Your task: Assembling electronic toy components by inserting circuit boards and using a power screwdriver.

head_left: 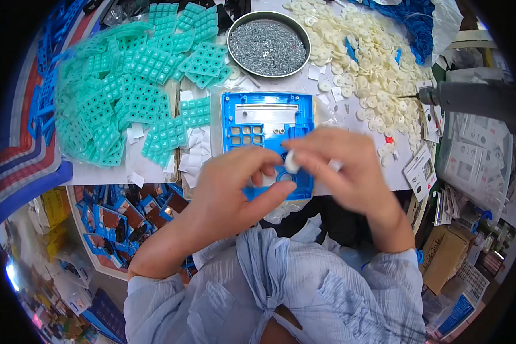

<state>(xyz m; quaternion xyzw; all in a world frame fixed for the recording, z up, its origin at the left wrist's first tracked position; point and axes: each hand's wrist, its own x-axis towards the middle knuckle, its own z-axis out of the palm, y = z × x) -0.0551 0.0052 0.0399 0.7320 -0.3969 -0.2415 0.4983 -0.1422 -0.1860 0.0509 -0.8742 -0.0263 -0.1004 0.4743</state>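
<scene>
1. By the left hand [226, 186], thumb and fingers parted, nothing visible is gripped.
2. By the nearer right hand [347, 166], a cream-white round plastic disc [292, 163] is pinched at the fingertips, its face tilted.
3. Beneath, a blue rectangular plastic casing [308, 117] is laid lengthwise away from the body; whether it is touched by the disc cannot be told.

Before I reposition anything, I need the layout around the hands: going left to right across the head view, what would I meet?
Striped sheet → teal button pads → left hand → small white piece → right hand → dark grey tool.
</scene>
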